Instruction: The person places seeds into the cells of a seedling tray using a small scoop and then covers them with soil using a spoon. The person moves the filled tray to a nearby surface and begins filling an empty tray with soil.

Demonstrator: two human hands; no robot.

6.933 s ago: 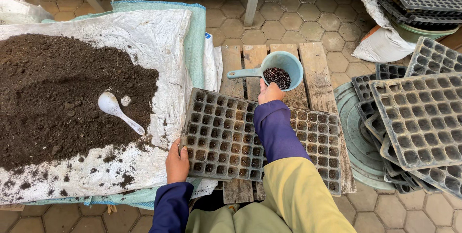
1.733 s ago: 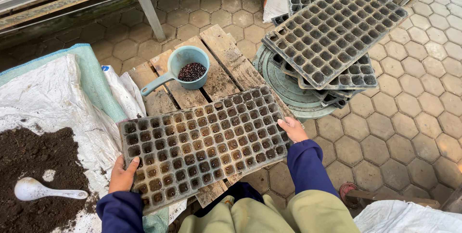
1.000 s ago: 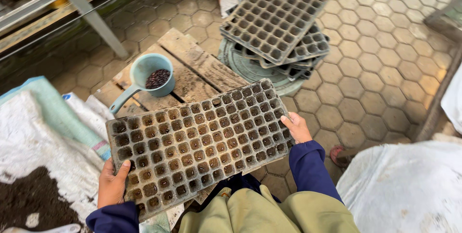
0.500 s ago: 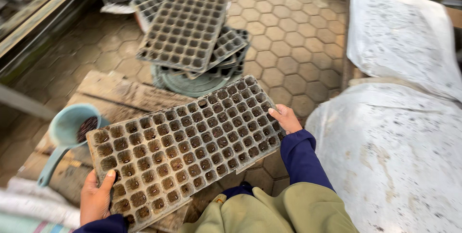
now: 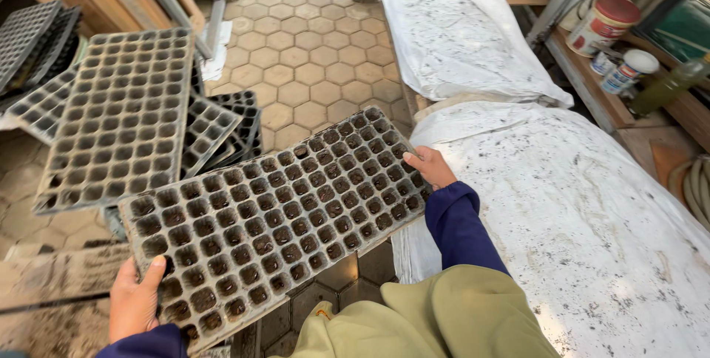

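Note:
I hold a long dark seedling tray (image 5: 274,221) with many small cells, each partly filled with soil, lifted in the air and tilted. My left hand (image 5: 134,302) grips its near left end. My right hand (image 5: 429,168) grips its far right end, close to the edge of a white soil-speckled sheet (image 5: 592,217) that lies on my right.
Several empty cell trays (image 5: 118,106) are stacked on the hexagonal paving (image 5: 310,69) to the left. A second white sheet (image 5: 458,32) lies farther back. A shelf at the right carries a red-lidded tub (image 5: 603,24), a white jar (image 5: 629,69) and a green bottle (image 5: 669,86).
I have lifted the tray off the wooden pallet and swung it to the right. The blue scoop and soil pile have left the view; the white sheets have come in.

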